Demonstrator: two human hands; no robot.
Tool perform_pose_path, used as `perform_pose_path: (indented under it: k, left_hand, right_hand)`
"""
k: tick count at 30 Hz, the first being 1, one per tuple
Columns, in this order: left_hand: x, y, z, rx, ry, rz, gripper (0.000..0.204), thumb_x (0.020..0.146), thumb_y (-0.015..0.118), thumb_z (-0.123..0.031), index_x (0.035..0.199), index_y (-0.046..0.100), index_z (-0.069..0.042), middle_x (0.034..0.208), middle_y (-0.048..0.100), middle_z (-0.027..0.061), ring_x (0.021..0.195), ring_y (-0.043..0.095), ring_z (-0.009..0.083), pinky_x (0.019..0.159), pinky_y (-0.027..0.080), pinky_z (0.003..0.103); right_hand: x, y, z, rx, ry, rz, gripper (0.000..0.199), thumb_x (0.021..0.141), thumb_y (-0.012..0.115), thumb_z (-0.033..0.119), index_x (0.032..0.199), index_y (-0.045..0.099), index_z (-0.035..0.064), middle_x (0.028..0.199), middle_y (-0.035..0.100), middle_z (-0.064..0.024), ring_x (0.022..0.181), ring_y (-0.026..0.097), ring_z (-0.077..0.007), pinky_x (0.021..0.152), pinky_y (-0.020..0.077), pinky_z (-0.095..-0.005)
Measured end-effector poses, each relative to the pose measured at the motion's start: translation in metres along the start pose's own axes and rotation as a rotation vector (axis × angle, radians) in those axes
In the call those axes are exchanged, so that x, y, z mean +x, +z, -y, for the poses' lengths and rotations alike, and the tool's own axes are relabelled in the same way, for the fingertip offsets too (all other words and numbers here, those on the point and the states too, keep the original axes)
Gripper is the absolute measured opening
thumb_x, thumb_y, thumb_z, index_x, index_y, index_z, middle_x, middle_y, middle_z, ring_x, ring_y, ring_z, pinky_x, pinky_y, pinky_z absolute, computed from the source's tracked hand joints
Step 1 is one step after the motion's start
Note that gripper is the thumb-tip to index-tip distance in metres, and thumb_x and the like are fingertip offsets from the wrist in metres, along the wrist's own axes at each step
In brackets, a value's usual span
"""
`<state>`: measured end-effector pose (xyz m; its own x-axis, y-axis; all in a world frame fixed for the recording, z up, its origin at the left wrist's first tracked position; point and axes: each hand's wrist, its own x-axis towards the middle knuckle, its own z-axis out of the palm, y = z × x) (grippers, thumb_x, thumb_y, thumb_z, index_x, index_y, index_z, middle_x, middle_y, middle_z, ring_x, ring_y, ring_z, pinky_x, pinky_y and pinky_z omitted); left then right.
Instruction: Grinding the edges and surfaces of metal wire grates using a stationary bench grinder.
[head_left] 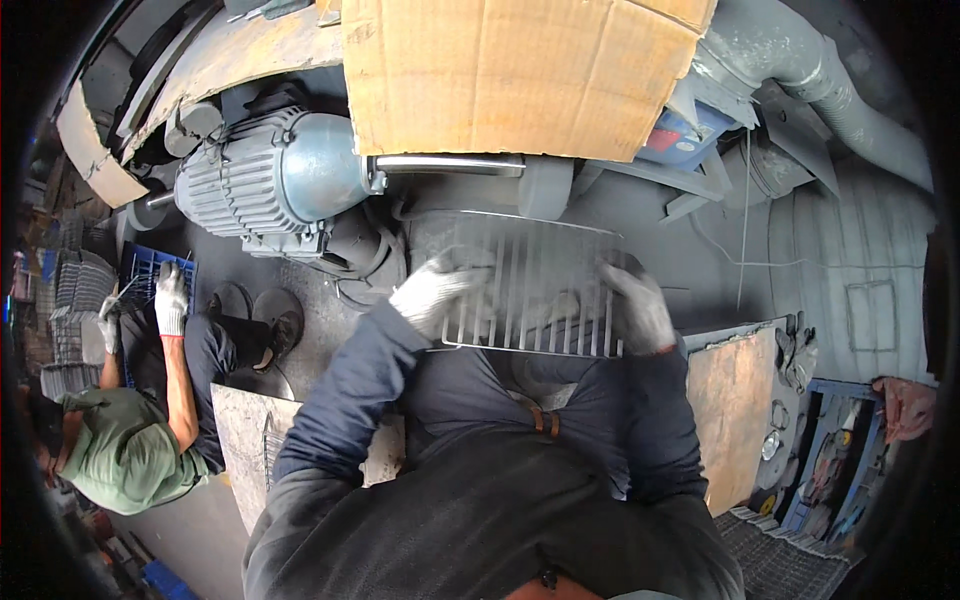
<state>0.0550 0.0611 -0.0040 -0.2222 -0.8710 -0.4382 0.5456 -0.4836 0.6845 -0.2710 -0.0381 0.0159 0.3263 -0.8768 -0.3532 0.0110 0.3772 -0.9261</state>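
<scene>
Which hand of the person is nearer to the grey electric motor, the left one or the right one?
Left. The left hand grips the left edge of the wire grill, just right of and below the grey electric motor. The right hand holds the grill's far edge, farther away.

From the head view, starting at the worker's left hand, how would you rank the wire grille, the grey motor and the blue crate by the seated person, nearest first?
1. Wire grille: gripped by the left hand at its left edge.
2. Grey motor: up and to the left of that hand, under the cardboard sheet.
3. Blue crate: far left, by the seated person's gloved hand.
</scene>
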Motion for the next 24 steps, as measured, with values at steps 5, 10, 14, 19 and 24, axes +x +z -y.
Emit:
perform_pose_path:
  k: [5, 10, 14, 19, 24]
  left_hand:
    - [0.034, 0.071, -0.004, -0.059, -0.045, -0.009, 0.028, 0.101, 0.068, -0.014, 0.126, 0.063, 0.0, 0.097, 0.075, 0.0115, 0.072, 0.076, 0.0199, 0.057, 0.063, 0.029]
    - [0.003, 0.02, -0.003, -0.11, 0.017, -0.189, 0.028, 0.101, 0.067, -0.012, 0.126, 0.061, 0.0, 0.099, 0.074, 0.0142, 0.07, 0.076, 0.0211, 0.053, 0.06, 0.027]
    - [-0.041, -0.049, -0.018, -0.151, 0.116, -0.26, 0.027, 0.105, 0.059, -0.008, 0.13, 0.06, 0.001, 0.104, 0.073, 0.015, 0.082, 0.076, 0.0229, 0.071, 0.067, 0.033]
    - [0.016, -0.008, 0.001, 0.476, 0.417, 0.052, 0.035, 0.103, 0.062, -0.011, 0.135, 0.058, 0.002, 0.11, 0.072, 0.014, 0.092, 0.075, 0.0242, 0.076, 0.067, 0.042]
    - [0.047, 0.079, 0.013, -0.094, -0.016, 0.06, 0.039, 0.102, 0.065, -0.012, 0.137, 0.057, 0.0, 0.111, 0.07, 0.013, 0.09, 0.074, 0.0246, 0.076, 0.067, 0.042]
  right_hand:
    - [-0.047, -0.039, 0.022, 0.118, 0.006, -0.102, 0.065, 0.097, 0.063, 0.021, 0.155, 0.047, -0.0045, 0.116, 0.073, -0.0114, 0.097, 0.068, -0.0183, 0.087, 0.0538, -0.0315]
    - [0.008, -0.051, -0.031, -0.848, -0.725, 0.23, 0.047, 0.106, 0.055, 0.021, 0.146, 0.057, -0.0026, 0.117, 0.075, -0.0114, 0.104, 0.069, -0.0207, 0.091, 0.0547, -0.0319]
    - [0.011, 0.063, 0.002, -0.563, -0.334, 0.279, 0.035, 0.108, 0.056, 0.022, 0.132, 0.067, -0.0009, 0.122, 0.074, -0.0117, 0.111, 0.069, -0.0227, 0.098, 0.054, -0.0345]
    - [-0.005, -0.01, -0.005, -0.041, -0.048, 0.086, 0.044, 0.102, 0.059, 0.017, 0.141, 0.06, -0.003, 0.102, 0.072, -0.0092, 0.096, 0.068, -0.0156, 0.089, 0.0542, -0.0306]
    - [-0.038, -0.063, 0.024, 0.048, -0.149, -0.098, 0.051, 0.098, 0.063, 0.018, 0.142, 0.058, -0.0054, 0.105, 0.07, -0.0105, 0.086, 0.067, -0.016, 0.078, 0.0543, -0.029]
